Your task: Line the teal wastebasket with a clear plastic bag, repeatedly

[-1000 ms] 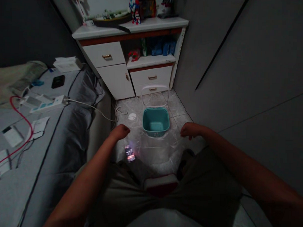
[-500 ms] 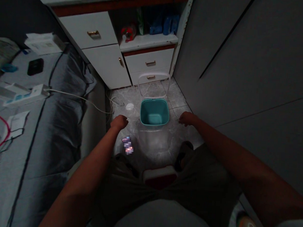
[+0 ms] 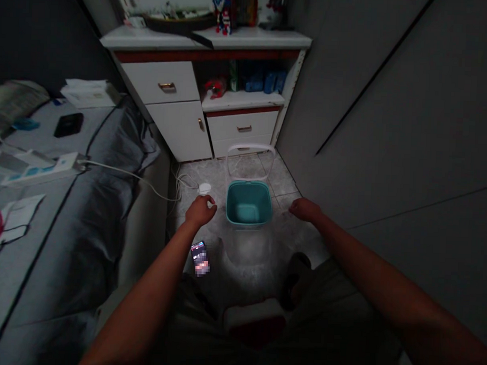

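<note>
A teal bucket [image 3: 249, 203] stands upright on the tiled floor with its inside bare. Its white handle [image 3: 250, 146] is raised behind the rim. My left hand [image 3: 201, 210] hovers just left of the bucket, thumb and fingers curled together, with no object showing in it. On the other side, my right hand [image 3: 305, 209] is closed like a fist, apart from the bucket, and nothing sticks out of it. A phone [image 3: 200, 258] with a lit, partly pixelated screen lies below my left hand.
A white cabinet [image 3: 171, 128] stands ahead, with things on its top and shelf. The bed [image 3: 107, 199] at left holds a power strip [image 3: 48, 170], a dark phone-like device [image 3: 68, 125] and tissues [image 3: 90, 93]. A cable [image 3: 135, 177] runs to the floor. Grey panels [image 3: 389, 129] bound the right.
The view has tilted up, so the cabinet top shows and everything sits lower in the picture. My left hand has turned a little and come nearer the bucket; both hands stay closed.
</note>
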Available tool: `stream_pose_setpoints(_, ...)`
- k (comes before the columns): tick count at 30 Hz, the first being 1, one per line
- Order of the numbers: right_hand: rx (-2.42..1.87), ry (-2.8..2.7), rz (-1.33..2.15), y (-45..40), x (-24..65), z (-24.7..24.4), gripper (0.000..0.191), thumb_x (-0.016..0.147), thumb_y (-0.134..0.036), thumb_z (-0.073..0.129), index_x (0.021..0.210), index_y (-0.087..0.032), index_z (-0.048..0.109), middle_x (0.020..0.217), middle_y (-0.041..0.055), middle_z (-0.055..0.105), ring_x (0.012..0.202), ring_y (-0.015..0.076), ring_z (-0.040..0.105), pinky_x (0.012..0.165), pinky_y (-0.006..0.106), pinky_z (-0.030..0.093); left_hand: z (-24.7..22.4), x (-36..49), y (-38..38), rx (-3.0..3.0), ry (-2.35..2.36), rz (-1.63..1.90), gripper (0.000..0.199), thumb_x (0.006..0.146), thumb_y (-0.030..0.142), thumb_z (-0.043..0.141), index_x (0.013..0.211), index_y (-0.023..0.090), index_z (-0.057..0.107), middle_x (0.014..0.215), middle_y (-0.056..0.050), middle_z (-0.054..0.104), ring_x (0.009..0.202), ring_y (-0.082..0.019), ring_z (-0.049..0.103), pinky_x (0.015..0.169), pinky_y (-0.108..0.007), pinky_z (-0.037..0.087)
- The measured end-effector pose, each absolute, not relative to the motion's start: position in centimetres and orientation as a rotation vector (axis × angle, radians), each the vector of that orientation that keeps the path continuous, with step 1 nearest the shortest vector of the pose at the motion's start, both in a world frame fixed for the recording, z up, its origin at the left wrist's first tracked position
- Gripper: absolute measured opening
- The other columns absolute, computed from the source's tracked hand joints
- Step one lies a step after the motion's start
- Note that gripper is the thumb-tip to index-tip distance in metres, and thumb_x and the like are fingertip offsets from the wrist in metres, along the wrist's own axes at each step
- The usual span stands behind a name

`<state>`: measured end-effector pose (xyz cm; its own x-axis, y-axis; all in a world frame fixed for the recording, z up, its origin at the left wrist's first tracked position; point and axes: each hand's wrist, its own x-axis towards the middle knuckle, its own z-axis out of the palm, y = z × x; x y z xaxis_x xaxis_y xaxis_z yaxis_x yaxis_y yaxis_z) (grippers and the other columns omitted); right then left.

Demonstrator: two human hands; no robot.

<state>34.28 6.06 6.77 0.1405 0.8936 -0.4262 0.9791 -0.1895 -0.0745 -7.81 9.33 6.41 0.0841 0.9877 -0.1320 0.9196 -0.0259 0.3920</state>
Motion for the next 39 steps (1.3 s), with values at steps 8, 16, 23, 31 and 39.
stream_pose_setpoints(8, 2.791, 1.723, -1.303, 15.9, 31.4, 12.4, 0.050, 0.099, -0.026, 0.061, 0.148, -0.019, 0.052, 0.107, 0.0085, 0.076, 0.066, 0.0116, 0.062, 0.062, 0.022, 0.050, 9.4, -7.5, 9.3, 1.959, 1.803, 0.354, 0.026, 0.096, 0.038, 0.062, 0.115, 0.022, 0.070, 0.125, -0.011, 0.071, 0.109, -0.026, 0.070, 0.094, -0.035, 0.052)
stream_pose_setpoints(16, 2.777, 1.563, -1.865, 22.2, 27.6, 15.4, 0.044, 0.099, -0.012, 0.058, 0.138, -0.025, 0.045, 0.096, 0.0015, 0.071, 0.054, 0.0064, 0.053, 0.057, 0.019, 0.052, 10.0, -8.6, 9.2, 1.914, 1.811, 0.382, 0.030, 0.096, 0.037, 0.063, 0.122, 0.022, 0.071, 0.132, -0.011, 0.072, 0.110, -0.025, 0.070, 0.093, -0.033, 0.052)
stream_pose_setpoints(23, 2.698, 1.583, -1.887, 17.0, 28.2, 12.6, 0.038, 0.099, -0.008, 0.049, 0.134, -0.021, 0.046, 0.112, 0.0062, 0.073, 0.060, 0.0061, 0.060, 0.058, 0.017, 0.051, 10.0, -8.6, 9.3, 1.937, 1.771, 0.380, 0.026, 0.096, 0.036, 0.062, 0.114, 0.021, 0.073, 0.126, -0.010, 0.075, 0.104, -0.024, 0.072, 0.090, -0.032, 0.051)
stream_pose_setpoints(31, 2.108, 2.102, -1.197, 6.8, 30.6, 7.9, 0.035, 0.093, -0.007, 0.051, 0.121, -0.017, 0.070, 0.106, 0.0086, 0.077, 0.082, 0.0149, 0.070, 0.070, 0.021, 0.050, 10.9, -6.9, 8.6, 2.041, 1.663, 0.264, 0.028, 0.097, 0.045, 0.057, 0.081, 0.023, 0.065, 0.089, -0.005, 0.076, 0.083, -0.022, 0.069, 0.071, -0.030, 0.044)
stream_pose_setpoints(39, 1.724, 2.309, -1.086, 0.7, 30.3, 7.7, 0.038, 0.105, -0.036, 0.050, 0.085, -0.016, 0.075, 0.090, 0.0099, 0.077, 0.081, 0.0196, 0.069, 0.074, 0.027, 0.046, 7.2, -4.3, 6.2, 2.197, 1.360, 0.021, 0.029, 0.098, 0.043, 0.056, 0.080, 0.023, 0.069, 0.087, -0.006, 0.076, 0.083, -0.022, 0.069, 0.072, -0.028, 0.044)
